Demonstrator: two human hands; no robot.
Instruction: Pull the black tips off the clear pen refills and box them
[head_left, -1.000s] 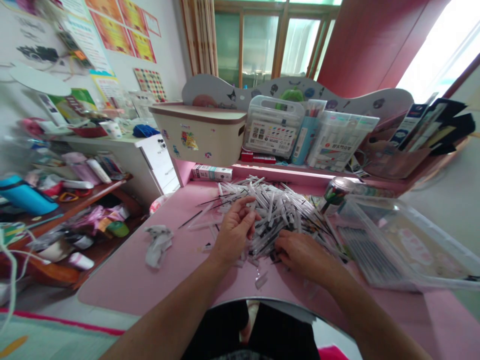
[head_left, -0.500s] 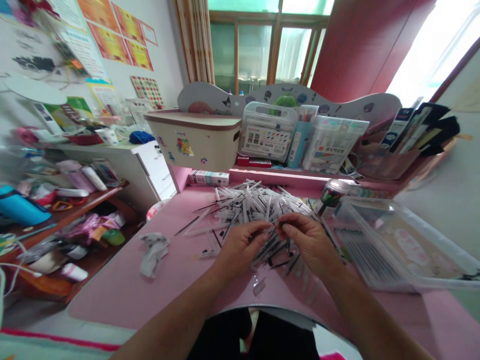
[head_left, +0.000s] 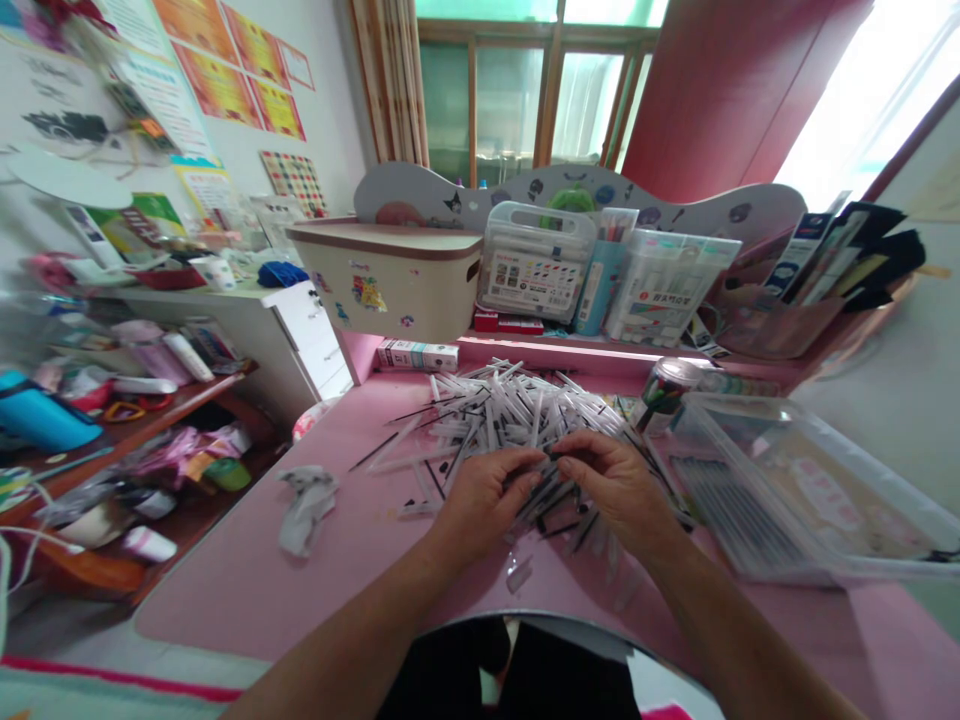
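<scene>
Over the near side of the pile, my left hand (head_left: pixel 480 500) and my right hand (head_left: pixel 619 490) face each other with fingertips almost meeting. The thumb and index finger of my right hand pinch a small dark pen part (head_left: pixel 555 455). My left fingers are closed in a pinch too; what they hold is too small to make out. Behind and below the hands spreads a heap of clear pen barrels (head_left: pixel 517 405), mixed with thin black refills (head_left: pixel 373 452). A small clear plastic piece (head_left: pixel 517 573) lies on the pink desk (head_left: pixel 247 570) in front of me.
On the right stands a clear plastic box (head_left: pixel 806 570) with a row of dark pens (head_left: pixel 739 515) inside. A can (head_left: pixel 666 388) is beside it. A crumpled tissue (head_left: pixel 306 510) lies at the left. The shelf behind holds a lidded bin (head_left: pixel 405 285) and marker cases (head_left: pixel 536 265).
My hands stay over the same spot, with only slight shifts of the fingers and a small turn of the right fingertips. The pile and the other things look unchanged.
</scene>
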